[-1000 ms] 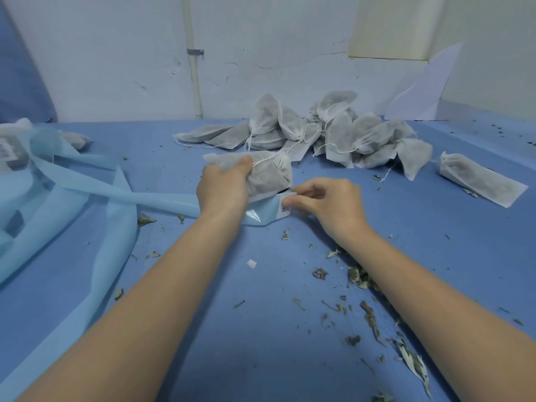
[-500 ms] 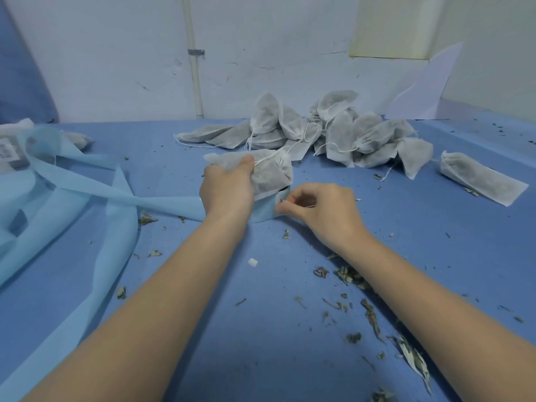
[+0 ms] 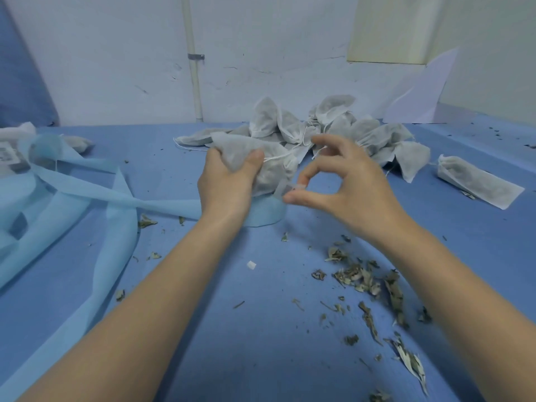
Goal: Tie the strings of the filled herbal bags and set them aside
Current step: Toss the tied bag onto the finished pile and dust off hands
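Two hands over table (image 3: 261, 358): left hand (image 3: 229, 184) grips herbal bag (image 3: 269, 166), right hand (image 3: 345, 181) pinches its string (image 3: 278, 158)

Grey-white bags (image 3: 333, 126); blue tablecloth (image 3: 232, 343) — pale-blue strips (image 3: 87, 187).

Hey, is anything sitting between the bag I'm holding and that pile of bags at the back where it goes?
Nothing visible blocks it. The left hand grips the bag, and the pile of bags lies just behind it on the blue table. Only the right hand, working at the string, hovers beside that path.
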The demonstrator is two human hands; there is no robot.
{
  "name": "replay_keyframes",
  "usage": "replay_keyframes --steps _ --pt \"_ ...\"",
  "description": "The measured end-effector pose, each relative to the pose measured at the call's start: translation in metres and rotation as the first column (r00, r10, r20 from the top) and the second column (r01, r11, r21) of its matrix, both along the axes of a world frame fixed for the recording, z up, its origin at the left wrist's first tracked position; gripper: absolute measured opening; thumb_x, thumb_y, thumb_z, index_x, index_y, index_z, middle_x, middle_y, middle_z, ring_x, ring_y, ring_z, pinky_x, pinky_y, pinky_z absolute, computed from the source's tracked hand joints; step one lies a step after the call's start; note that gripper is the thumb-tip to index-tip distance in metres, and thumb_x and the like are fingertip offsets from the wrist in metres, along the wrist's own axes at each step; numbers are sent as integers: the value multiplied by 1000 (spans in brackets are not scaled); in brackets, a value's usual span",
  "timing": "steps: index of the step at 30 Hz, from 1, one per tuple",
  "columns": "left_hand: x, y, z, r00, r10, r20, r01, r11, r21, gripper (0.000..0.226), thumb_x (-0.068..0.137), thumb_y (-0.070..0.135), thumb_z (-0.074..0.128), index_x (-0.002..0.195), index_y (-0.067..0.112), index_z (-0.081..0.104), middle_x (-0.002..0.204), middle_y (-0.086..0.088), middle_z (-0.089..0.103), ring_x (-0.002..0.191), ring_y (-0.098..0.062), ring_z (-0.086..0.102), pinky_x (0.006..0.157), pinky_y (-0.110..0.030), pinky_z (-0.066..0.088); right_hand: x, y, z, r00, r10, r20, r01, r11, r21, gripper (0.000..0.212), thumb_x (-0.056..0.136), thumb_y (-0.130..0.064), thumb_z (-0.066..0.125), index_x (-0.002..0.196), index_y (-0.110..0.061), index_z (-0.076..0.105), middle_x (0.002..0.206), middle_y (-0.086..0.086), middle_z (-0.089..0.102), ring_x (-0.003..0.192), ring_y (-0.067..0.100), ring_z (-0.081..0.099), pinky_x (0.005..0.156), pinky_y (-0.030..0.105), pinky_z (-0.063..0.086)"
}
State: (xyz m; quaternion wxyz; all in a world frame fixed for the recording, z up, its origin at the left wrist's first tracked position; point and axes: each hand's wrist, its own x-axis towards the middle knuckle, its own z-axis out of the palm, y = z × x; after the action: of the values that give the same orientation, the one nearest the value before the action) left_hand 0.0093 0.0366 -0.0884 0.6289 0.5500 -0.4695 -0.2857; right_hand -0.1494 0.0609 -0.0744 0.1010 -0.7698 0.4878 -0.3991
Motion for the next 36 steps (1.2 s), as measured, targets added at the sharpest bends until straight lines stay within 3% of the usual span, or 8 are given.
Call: replay_keyframes --steps 3,7,16,19,23,27,31,36 --pt "-3 5 1 988 -154 32 155 988 -25 34 82 28 72 109 12 60 106 -1 68 101 -19 63 92 -35 49 -3 1 4 1000 13 1 -13 995 -94 18 71 -35 81 75 -27 65 135 -8 46 115 12 43 96 14 31" --pt "-9 8 -2 961 -272 46 273 962 -27 21 79 25 73 97 19 64 92 7 70 87 -8 65 72 -17 48 -7 -2 4 999 -13 -36 9 992 -125 17 73 -32 79 77 -23 65 132 -5 48 114 16 44 96 18 31" --pt "-10 14 -1 900 -435 -4 435 900 -37 18 84 12 67 101 14 65 95 0 71 88 -13 66 78 -26 50 -12 -4 6 1000 -12 15 14 995 -103 22 70 -34 81 75 -30 61 115 -11 54 115 9 48 92 4 27" --pt "-10 15 1 868 -492 -69 490 871 -38 23 86 7 61 109 6 63 104 -9 70 97 -23 66 87 -36 51 -11 -4 6 988 26 152 -23 1000 -18 24 68 -32 83 79 -28 62 106 -15 60 106 3 57 96 18 42" --pt "-9 16 3 822 -556 -118 556 830 -40 25 76 18 68 98 7 66 90 -6 70 85 -19 66 80 -36 51 -15 -5 5 928 57 369 -117 983 142 53 64 -27 87 102 -27 50 93 -9 72 90 7 68 84 30 55" --pt "-12 17 0 848 -529 -27 529 848 1 53 58 16 80 107 5 64 100 -8 72 94 -23 69 85 -36 55 -18 -7 4 890 78 450 -167 973 161 40 68 -20 84 99 -24 59 83 -7 73 83 10 69 75 24 55" --pt "-14 15 -1 883 -469 -3 469 883 -2 48 63 2 82 107 5 63 98 -7 72 91 -21 69 85 -38 55 -13 -6 3 800 132 585 -269 951 153 26 70 -32 74 90 -18 68 82 -7 73 79 6 69 71 17 53" --pt "-18 17 -4 877 -481 -11 481 877 2 56 54 4 85 105 2 63 97 -9 73 90 -24 69 87 -44 55 -3 -9 -7 768 26 640 -128 985 112 8 76 -25 78 78 -21 71 72 -8 71 70 3 67 66 16 52"
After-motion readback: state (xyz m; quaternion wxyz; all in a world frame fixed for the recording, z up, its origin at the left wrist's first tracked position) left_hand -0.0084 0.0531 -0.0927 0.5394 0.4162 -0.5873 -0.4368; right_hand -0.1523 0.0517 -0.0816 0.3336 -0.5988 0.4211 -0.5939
